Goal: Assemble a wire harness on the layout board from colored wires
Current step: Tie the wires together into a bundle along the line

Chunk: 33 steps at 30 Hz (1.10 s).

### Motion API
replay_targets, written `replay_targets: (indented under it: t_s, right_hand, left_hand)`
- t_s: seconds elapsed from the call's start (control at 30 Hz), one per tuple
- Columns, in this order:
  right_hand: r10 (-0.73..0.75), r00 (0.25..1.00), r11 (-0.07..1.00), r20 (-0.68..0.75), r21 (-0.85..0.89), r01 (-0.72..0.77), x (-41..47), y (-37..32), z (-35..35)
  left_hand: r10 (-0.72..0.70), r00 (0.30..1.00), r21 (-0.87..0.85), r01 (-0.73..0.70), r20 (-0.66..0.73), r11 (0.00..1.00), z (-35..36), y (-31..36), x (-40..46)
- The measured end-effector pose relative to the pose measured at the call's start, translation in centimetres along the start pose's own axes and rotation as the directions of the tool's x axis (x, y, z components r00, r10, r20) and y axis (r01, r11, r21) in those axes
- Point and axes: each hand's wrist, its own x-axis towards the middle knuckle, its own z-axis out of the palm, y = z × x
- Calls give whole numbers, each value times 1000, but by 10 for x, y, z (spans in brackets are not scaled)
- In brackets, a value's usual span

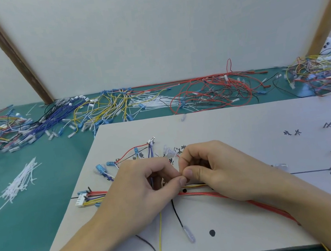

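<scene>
Left hand (pixel 138 183) and right hand (pixel 210 168) meet fingertip to fingertip at board (pixel 234 129) centre, fingers curled, pinching harness (pixel 193 186); pinched item too small to tell. One white connector (pixel 81 200) at 9 o'clock. Two ink dots (pixel 212 233) at 6. One tie pile (pixel 20 182) far 9.

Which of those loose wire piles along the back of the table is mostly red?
The red wire pile, right of centre behind the layout board. The pile left of it is mainly yellow and white; the next is blue.
</scene>
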Motion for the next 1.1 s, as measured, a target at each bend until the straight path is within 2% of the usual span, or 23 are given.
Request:
replay_targets:
  t_s: [0.1, 0.27, 0.43, 0.7, 0.9, 1.1]
  right_hand:
    - [-12, 1000, 1000, -16, -26, 12, 1, 1, 1]
    - [7, 1000, 994, -12, 112, -6, 2, 2, -1]
    - [-11, 1000, 987, 16, 160, 8, 1, 4, -1]
    - [-6, 1000, 985, -11, 173, 8, 3, 8, -1]
    - [-33, 999, 997, 5, 67, 32, 5, 9, -7]
    - [-67, 997, 993, -35, 92, 70, 3, 9, -5]
  left_hand:
    - [-21, 1000, -12, 21, 12, 1000, 1, -1, 0]
    - [-67, 998, -60, 67, 11, 996, -1, -3, 2]
    - [-86, 996, -81, 88, 26, 993, -2, -4, 4]
    - [-99, 995, -92, 100, 12, 991, 2, -5, 4]
    - [-96, 995, -112, 94, -14, 989, 4, -5, 2]
    - [-119, 993, -151, 120, 17, 981, 3, -4, 3]
